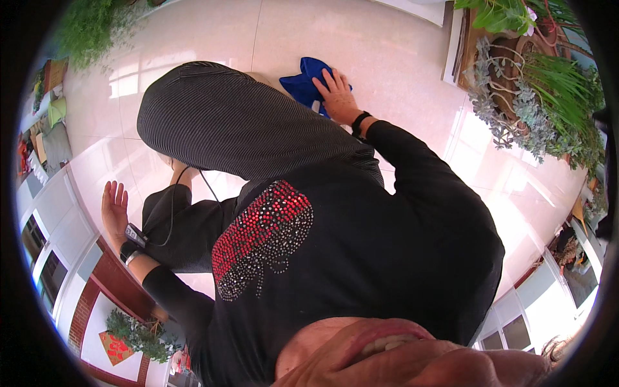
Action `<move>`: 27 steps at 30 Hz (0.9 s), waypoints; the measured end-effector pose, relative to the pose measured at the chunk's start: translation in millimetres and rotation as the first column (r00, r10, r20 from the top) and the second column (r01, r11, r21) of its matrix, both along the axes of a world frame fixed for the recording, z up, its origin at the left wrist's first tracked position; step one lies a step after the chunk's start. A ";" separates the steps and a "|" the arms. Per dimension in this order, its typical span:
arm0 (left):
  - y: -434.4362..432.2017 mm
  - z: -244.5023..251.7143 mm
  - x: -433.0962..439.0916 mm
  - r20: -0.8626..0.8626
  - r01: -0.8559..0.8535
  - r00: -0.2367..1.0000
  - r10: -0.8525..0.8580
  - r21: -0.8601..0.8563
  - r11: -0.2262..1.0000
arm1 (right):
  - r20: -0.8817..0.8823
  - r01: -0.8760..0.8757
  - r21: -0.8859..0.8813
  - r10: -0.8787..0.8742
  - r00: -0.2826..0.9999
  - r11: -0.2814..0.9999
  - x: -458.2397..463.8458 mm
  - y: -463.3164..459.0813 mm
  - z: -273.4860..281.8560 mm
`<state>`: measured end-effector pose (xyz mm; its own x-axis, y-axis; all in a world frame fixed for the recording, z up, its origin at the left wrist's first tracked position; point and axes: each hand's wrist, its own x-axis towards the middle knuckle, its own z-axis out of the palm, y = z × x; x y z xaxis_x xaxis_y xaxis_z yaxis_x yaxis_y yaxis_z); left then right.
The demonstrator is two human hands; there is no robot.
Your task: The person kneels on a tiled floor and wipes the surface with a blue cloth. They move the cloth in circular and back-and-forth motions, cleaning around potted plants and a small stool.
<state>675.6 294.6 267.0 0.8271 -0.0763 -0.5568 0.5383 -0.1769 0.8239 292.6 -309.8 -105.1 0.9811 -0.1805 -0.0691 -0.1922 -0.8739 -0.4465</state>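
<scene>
A bunched blue cloth lies on the glossy tile floor in front of me and to the right. My right hand rests over its right side, fingers bent down onto the fabric and the thumb hidden. To the left, my left hand is held out beside my lower leg, palm showing, with nothing in it. A small grey device with a black cable sits close to that wrist; how it is held there cannot be told. Each wrist wears a dark band.
I am crouched, with my striped trouser knee jutting forward near the cloth. Potted succulents and leafy plants stand along the right. Feathery greenery hangs at the upper left. White door panels line the left edge.
</scene>
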 end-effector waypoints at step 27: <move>78.1 -15.7 -19.8 -0.069 -0.345 0.931 0.359 0.160 0.925 | -0.015 0.944 -0.310 -0.994 0.112 0.111 -17.3 -284.3 -79.0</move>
<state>655.8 372.7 251.2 0.7285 0.2961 -0.6178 0.6621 -0.0728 0.7459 275.4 -594.1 -184.1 -0.0818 -0.9963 -0.0246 -0.9849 0.0846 -0.1509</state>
